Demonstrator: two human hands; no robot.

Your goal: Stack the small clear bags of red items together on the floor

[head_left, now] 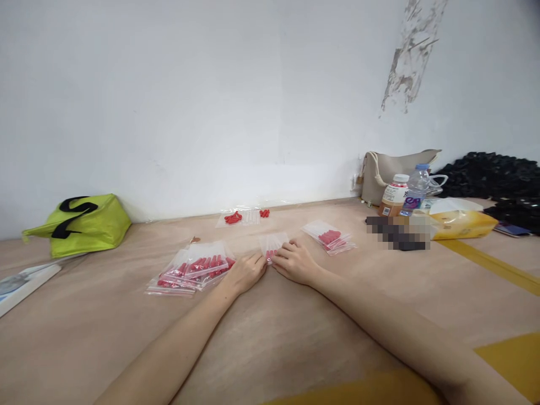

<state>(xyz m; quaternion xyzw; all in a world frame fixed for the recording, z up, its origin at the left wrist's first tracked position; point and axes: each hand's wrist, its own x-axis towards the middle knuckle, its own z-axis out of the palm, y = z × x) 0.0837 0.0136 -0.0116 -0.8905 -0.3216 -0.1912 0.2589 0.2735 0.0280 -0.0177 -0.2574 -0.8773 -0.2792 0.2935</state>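
A small clear zip bag [273, 241] with a few red pieces inside lies on the table, between my two hands. My left hand [248, 272] rests at its lower left edge, fingers together and pinching the border. Over its right side my right hand [297, 262] is curled, its fingertips pressed on the plastic beside the red pieces. A loose pile of filled zip bags [198, 267], also with red pieces, sits just left of my left hand. Beyond my right hand is a smaller stack of similar bags [329, 236]. The thumbs are mostly hidden.
Loose red pieces [233, 217] lie on clear plastic near the wall. A lime-green bag [90, 225] stands at left. At right are a drink bottle [394, 197], a water bottle [417, 188], a yellow tissue pack [464, 222], a beige bag [396, 163] and a black heap [493, 174].
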